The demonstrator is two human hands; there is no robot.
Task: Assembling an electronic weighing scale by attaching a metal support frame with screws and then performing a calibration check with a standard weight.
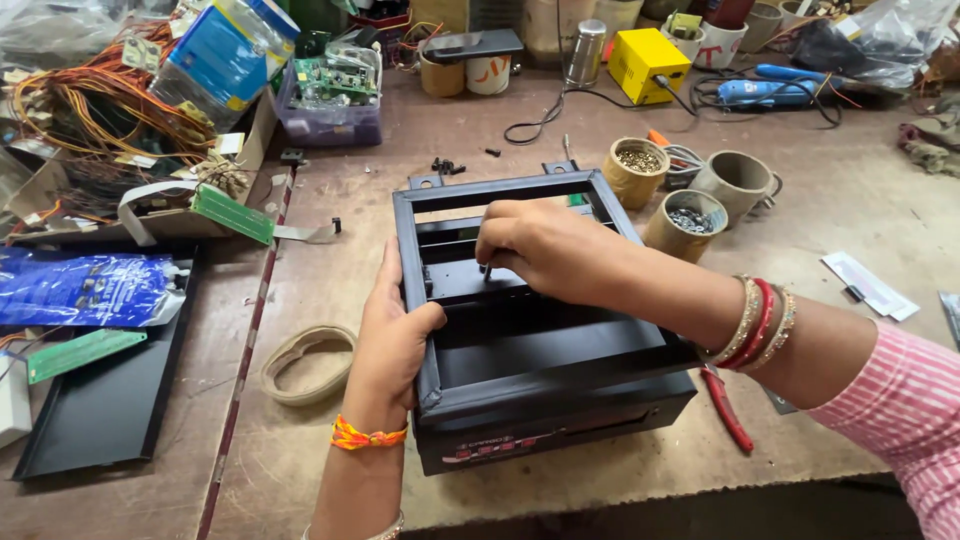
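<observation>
A black metal box frame (560, 375), open on top, stands on the brown workbench in front of me. My left hand (392, 330) grips its left wall, thumb hooked over the rim. My right hand (535, 245) reaches down inside the frame, fingertips pinched on a small dark part, perhaps a screw (487, 267), against an inner black plate. Bangles ring my right wrist and an orange thread band my left.
Three small cups (686, 222) with screws stand behind the frame at right. Red-handled pliers (727, 408) lie under my right forearm. A tape ring (305, 365) lies left, beyond it a black tray (105, 400), circuit boards and tangled wires. A yellow box (648, 62) sits at the back.
</observation>
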